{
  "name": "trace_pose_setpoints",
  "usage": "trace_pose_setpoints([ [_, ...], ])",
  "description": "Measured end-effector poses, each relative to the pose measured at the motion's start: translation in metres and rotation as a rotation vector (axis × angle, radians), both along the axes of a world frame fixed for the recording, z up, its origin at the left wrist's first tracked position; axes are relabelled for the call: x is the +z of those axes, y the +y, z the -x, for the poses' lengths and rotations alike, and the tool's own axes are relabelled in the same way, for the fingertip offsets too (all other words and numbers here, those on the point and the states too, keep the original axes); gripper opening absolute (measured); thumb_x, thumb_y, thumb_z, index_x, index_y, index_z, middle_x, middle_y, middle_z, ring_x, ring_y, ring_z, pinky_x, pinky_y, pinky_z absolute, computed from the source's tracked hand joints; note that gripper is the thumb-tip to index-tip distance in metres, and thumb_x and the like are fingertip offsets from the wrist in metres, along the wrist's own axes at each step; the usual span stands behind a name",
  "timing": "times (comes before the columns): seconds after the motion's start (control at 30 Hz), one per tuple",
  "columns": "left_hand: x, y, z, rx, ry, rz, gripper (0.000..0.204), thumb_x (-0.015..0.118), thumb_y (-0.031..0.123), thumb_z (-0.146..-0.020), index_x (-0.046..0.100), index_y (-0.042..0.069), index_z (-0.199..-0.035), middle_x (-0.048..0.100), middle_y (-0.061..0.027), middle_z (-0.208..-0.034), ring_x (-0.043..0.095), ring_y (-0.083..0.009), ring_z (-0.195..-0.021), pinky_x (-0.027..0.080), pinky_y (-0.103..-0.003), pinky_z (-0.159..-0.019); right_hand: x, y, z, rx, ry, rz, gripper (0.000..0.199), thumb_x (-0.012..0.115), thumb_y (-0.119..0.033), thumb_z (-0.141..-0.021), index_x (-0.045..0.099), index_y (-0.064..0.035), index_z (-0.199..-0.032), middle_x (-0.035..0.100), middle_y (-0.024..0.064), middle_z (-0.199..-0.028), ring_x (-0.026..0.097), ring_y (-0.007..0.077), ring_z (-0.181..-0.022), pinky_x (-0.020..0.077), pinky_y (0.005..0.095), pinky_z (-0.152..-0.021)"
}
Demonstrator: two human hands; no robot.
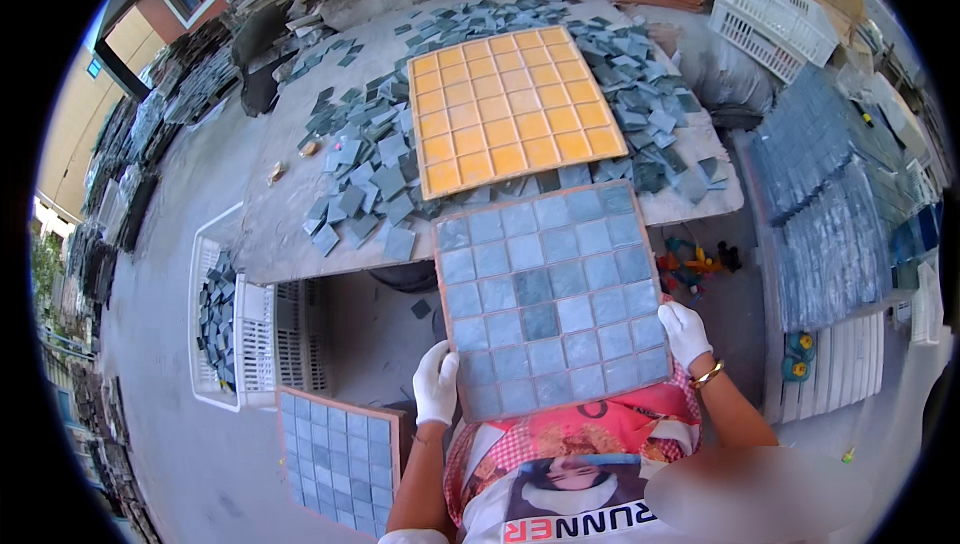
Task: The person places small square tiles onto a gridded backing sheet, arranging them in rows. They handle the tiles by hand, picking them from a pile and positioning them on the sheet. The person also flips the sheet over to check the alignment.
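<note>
Between my hands is a brown-edged tray of square blue-grey stone tiles [532, 289], tilted up in front of my body. My white-gloved left hand [436, 384] is closed on its lower left edge. On the right edge, my white-gloved right hand [686, 332] grips it a little higher up. Two tiles near its middle look darker than the others. Just beyond its far edge, a yellow grid tray [515, 109] with bare square cells rests on loose grey-green tiles [375, 179] spread over the worktable [275, 234].
Down to my left stands another tiled tray [340, 454], near a white plastic crate [215, 314] with loose tiles inside. Wrapped tile stacks [820, 204] rise at the right. White crates [770, 19] sit at the far right; colourful toys [695, 262] lie beneath the table.
</note>
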State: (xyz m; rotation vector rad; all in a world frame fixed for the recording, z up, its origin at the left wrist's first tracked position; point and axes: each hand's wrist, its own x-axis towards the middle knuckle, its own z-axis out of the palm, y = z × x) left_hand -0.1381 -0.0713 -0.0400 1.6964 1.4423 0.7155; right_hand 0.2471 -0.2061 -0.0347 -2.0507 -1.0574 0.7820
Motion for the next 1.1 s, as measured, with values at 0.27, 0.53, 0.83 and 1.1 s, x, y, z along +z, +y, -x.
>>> trace_pose_setpoints([
  [0.27,0.02,-0.053,-0.017,-0.333,0.579,-0.316,0.088,0.067,0.043,-0.078,0.029,-0.003,-0.143,0.026,-0.0247,-0.15,0.026,-0.0415,-0.138,0.02,-0.053,-0.112,0.036,0.114,-0.01,0.229,-0.718,-0.268,0.059,0.06,-0.031,-0.087,0.04,0.0004,-0.134,0.042,0.0233,-0.139,0.038,0.0381,-0.129,0.0317,0.0443,-0.107],
  [0.53,0.014,-0.049,-0.013,-0.343,0.459,-0.293,0.089,0.067,0.043,-0.079,0.028,-0.003,-0.143,0.024,-0.0253,-0.151,0.022,-0.0426,-0.139,0.019,-0.051,-0.113,0.029,0.148,-0.013,0.34,-0.877,-0.086,0.063,0.057,-0.042,-0.088,0.043,-0.0001,-0.132,0.041,0.0217,-0.141,0.036,0.0349,-0.131,0.0287,0.0442,-0.109],
  [0.83,0.006,-0.057,0.028,0.139,-0.09,0.0,0.022,0.065,0.021,-0.083,0.065,0.001,-0.093,0.064,-0.0119,-0.082,0.065,-0.022,-0.077,0.05,-0.033,-0.069,0.007,0.001,0.0,-0.049,-0.169,-0.189,0.033,0.06,-0.029,-0.088,0.057,0.0007,-0.101,0.062,0.0189,-0.089,0.061,0.0338,-0.083,0.0465,0.0395,-0.075],
  [1.1,-0.022,-0.025,0.022,0.0,-0.193,0.178,0.044,0.055,0.041,-0.093,0.059,0.0,-0.078,0.05,-0.0136,-0.065,0.047,-0.0167,-0.064,0.041,-0.035,-0.06,-0.018,-0.022,0.018,-0.012,-0.068,-0.129,0.035,0.053,-0.03,-0.094,0.051,0.0022,-0.079,0.048,0.0158,-0.063,0.048,0.0226,-0.059,0.0388,0.04,-0.059],
])
